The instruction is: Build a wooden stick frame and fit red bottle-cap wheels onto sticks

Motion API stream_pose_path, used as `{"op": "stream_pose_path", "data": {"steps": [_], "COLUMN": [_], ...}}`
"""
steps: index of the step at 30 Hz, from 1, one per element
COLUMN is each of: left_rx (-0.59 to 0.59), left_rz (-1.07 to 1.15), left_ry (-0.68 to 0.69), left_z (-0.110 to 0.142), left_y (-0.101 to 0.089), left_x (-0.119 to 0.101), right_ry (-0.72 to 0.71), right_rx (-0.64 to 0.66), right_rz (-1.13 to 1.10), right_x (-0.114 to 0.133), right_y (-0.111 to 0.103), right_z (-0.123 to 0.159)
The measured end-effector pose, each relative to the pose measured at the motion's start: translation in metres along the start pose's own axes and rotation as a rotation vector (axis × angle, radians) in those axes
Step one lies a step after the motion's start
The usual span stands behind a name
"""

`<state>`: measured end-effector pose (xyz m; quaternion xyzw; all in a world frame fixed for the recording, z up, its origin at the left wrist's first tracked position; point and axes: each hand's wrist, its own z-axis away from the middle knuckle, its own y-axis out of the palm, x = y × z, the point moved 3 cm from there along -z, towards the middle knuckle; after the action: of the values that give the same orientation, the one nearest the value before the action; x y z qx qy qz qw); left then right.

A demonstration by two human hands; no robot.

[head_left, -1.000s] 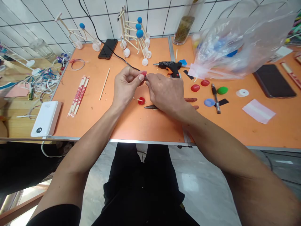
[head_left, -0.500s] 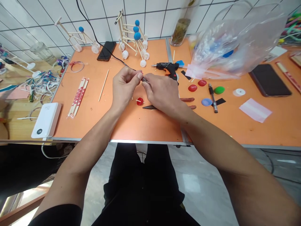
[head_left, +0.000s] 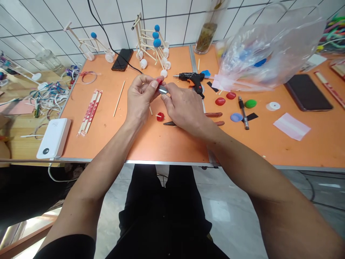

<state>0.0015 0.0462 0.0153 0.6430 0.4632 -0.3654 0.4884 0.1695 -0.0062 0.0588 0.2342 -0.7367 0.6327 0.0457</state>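
In the middle of the table, my left hand point(head_left: 141, 91) is closed, pinching a red cap point(head_left: 160, 82) whose edge shows between thumb and fingers. My right hand point(head_left: 184, 102) grips a small metal blade point(head_left: 162, 90) and presses it against or close beside the cap; exact contact is hidden. Below my hands lies a red cap with a wooden stick through it point(head_left: 160, 116). Partly under my right hand rests a pointed dark tool with brown handles point(head_left: 214, 114). Loose red caps point(head_left: 220, 101) and a green cap point(head_left: 250, 103) lie further right.
A hot glue gun point(head_left: 191, 77) lies behind my right hand. Stick frames with caps point(head_left: 151, 43) stand along the tiled wall. A marker point(head_left: 243, 112), a phone point(head_left: 308, 92) and a plastic bag point(head_left: 266, 54) occupy the right. Wrapped chopsticks point(head_left: 90, 112) and a power bank point(head_left: 54, 138) are left.
The metal blade has turned so its shiny flat side shows between my hands. More of the red cap is visible at my left fingertips. Both hands stay in about the same place.
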Motion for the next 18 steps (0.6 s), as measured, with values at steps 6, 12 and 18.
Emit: {"op": "stream_pose_path", "data": {"steps": [6, 12, 18], "left_rx": [0.076, 0.110, 0.146], "left_rz": [0.192, 0.180, 0.125], "left_ry": [-0.122, -0.114, -0.117], "left_z": [-0.015, -0.009, -0.005], "left_y": [-0.024, -0.017, -0.009], "left_x": [0.011, 0.010, 0.004], "right_ry": [-0.028, -0.016, -0.032], "right_rx": [-0.015, -0.027, -0.065], "right_rz": [-0.058, -0.102, -0.093], "right_x": [0.001, -0.002, -0.006], "right_y": [-0.002, -0.002, 0.000], "right_z": [0.005, 0.004, 0.000]}}
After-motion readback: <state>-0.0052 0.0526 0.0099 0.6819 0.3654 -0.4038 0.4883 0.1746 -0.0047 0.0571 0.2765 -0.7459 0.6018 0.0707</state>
